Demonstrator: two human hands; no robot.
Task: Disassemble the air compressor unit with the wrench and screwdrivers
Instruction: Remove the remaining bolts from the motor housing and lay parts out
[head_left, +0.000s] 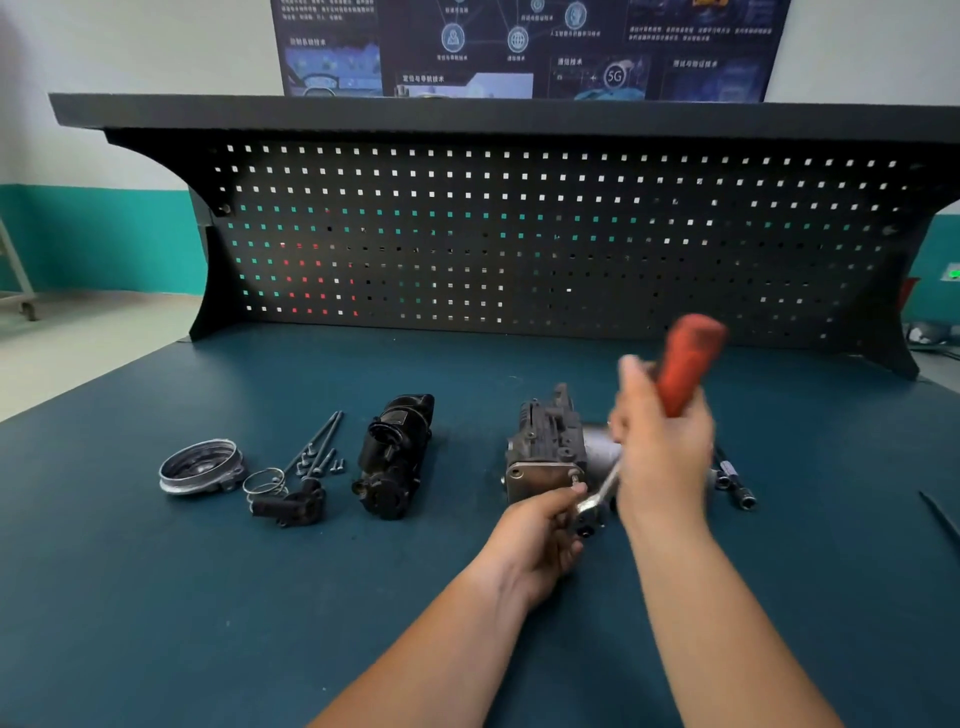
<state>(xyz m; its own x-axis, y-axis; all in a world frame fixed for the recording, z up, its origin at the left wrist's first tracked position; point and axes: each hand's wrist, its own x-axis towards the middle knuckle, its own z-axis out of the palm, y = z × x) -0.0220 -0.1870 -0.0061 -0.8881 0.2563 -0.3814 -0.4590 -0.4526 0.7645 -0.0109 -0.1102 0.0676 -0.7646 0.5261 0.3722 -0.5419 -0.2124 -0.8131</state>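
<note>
Here, right hand around wrench.

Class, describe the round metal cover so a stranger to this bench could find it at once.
On the blue bench top below the black pegboard, removed parts lie in a row at the left. The round metal cover is the leftmost; it alone is a wide silver dish, unlike the thin wire rings and dark bolts.

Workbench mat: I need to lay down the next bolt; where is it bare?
Bare: the gap between the black motor housing and the compressor block, the strip below the pegboard, and the front left of the mat. Crowded: round cover to long bolts, and the sockets by the right hand.
</note>
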